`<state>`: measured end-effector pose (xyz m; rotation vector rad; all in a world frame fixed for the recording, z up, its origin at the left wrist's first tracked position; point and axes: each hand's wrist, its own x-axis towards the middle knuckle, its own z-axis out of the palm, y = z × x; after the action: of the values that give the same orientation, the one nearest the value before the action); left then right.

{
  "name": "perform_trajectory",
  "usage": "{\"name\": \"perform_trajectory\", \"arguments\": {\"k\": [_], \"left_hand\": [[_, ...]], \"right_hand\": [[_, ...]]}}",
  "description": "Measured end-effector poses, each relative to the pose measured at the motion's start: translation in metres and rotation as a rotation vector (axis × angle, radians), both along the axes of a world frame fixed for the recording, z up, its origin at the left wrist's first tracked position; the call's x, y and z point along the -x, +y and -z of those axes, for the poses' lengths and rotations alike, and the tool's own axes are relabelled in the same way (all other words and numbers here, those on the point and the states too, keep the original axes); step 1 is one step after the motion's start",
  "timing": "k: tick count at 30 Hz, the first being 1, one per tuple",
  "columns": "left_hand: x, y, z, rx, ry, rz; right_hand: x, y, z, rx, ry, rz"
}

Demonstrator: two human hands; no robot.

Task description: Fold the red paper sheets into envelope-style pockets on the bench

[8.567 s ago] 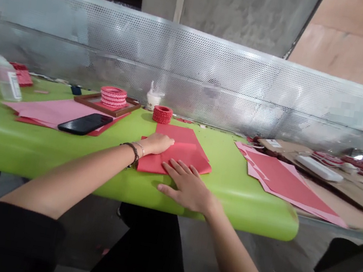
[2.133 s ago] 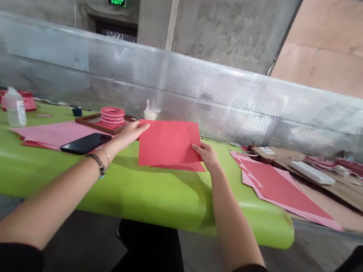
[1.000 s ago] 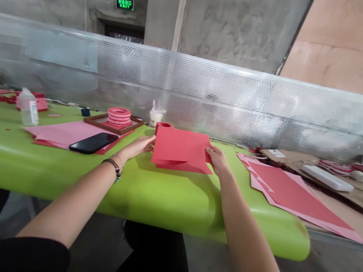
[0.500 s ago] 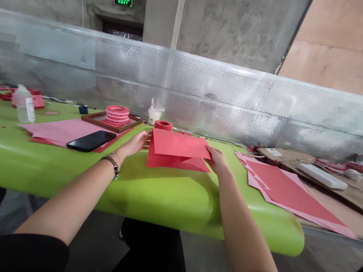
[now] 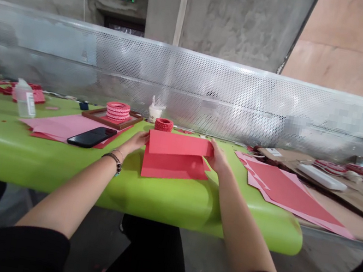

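Between my hands is a sheet of red paper [image 5: 176, 168], bent over so that a narrower upper flap overlaps a lower layer. My left hand [image 5: 138, 141] closes on the paper's upper left edge, its fingertips partly behind the sheet. At the upper right edge, my right hand [image 5: 217, 157] grips the paper with the fingers partly hidden. A small pointed piece of red paper shows beside the lower layer on the right. Just beyond the sheet stands a red braided ring stack [image 5: 163, 125].
Left on the green tabletop [image 5: 57, 161] are a phone [image 5: 92, 136] on pink sheets, a brown frame [image 5: 92, 115] bearing pink-white rings [image 5: 117, 111], and a clear bottle [image 5: 25, 99]. A white cup [image 5: 155, 112] stands behind. Red and pink sheets [image 5: 294, 191] and a white power strip [image 5: 322, 177] lie right.
The lower layer now extends nearer to me, and the upper flap looks narrower. My left hand has shifted slightly; my right hand's fingers have come higher along the paper's edge.
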<state>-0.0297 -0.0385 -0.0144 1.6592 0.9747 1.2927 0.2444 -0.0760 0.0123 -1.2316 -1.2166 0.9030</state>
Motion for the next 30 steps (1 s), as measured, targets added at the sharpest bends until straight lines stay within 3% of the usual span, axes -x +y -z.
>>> {"name": "perform_trajectory", "arguments": {"k": [4, 8, 10, 12, 15, 23, 27, 30], "left_hand": [[0.001, -0.006, -0.001, 0.042, 0.046, -0.037], [-0.003, -0.013, -0.001, 0.108, 0.060, 0.037], [-0.007, -0.014, -0.001, 0.130, 0.047, 0.075], [-0.010, -0.013, 0.000, 0.141, 0.024, 0.107], [-0.017, -0.011, -0.002, 0.151, -0.006, 0.163], [-0.038, -0.023, -0.013, 0.025, 0.006, 0.250], [-0.044, -0.023, -0.014, -0.109, 0.049, 0.178], [-0.047, -0.021, -0.014, -0.251, 0.058, 0.038]], "right_hand": [[0.004, -0.004, -0.002, -0.200, -0.120, -0.065], [0.023, -0.011, 0.006, -0.391, -0.327, -0.118], [0.037, -0.014, 0.011, -0.502, -0.564, -0.175], [0.049, -0.016, 0.015, -0.614, -0.930, -0.222], [0.059, -0.017, 0.018, -0.662, -1.285, -0.216], [0.056, -0.015, 0.017, -0.613, -1.172, -0.014], [0.053, -0.014, 0.015, -0.594, -1.132, 0.063], [0.048, -0.014, 0.012, -0.581, -1.102, 0.123]]}}
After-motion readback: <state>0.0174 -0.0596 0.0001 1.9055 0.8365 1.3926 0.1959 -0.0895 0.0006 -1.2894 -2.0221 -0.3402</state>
